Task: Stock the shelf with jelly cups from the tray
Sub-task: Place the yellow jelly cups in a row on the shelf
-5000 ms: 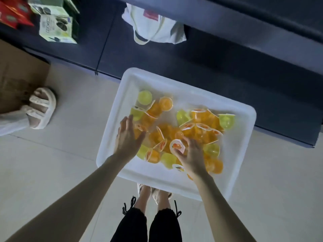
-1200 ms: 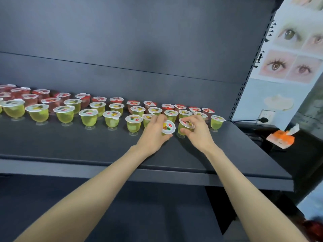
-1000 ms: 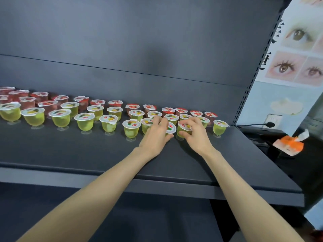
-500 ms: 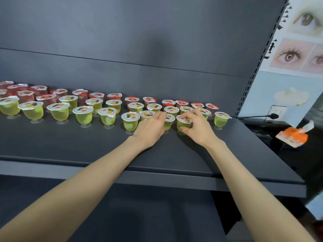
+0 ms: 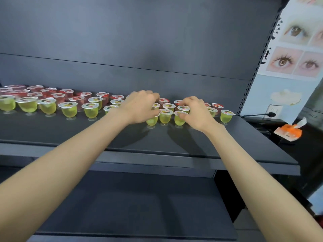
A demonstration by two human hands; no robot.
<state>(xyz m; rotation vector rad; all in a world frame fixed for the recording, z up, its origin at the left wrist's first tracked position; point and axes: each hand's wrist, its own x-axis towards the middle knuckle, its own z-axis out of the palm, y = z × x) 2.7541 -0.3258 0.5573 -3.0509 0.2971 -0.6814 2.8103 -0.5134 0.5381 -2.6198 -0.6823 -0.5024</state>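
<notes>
Several green jelly cups (image 5: 165, 117) stand in the front rows of the dark shelf (image 5: 157, 138), with several red jelly cups (image 5: 61, 95) behind them. My left hand (image 5: 139, 107) curls over a green cup (image 5: 151, 121) near the middle of the row and hides its top. My right hand (image 5: 194, 112) pinches the lid edge of a neighbouring green cup (image 5: 179, 119) between thumb and fingers. One more green cup (image 5: 226, 117) stands alone at the right end. The tray is out of view.
The front strip of the shelf is bare. A lower dark shelf (image 5: 139, 206) lies below it. To the right are the slotted shelf upright (image 5: 251, 81), a wall poster of eyes (image 5: 297, 49), a plug and cable (image 5: 269, 114), and an orange-and-white packet (image 5: 290, 132).
Five seconds ago both hands were picking cups from the white tray on the floor. Since one second ago both hands have stayed at the green cups, which now stand upright in the front row.
</notes>
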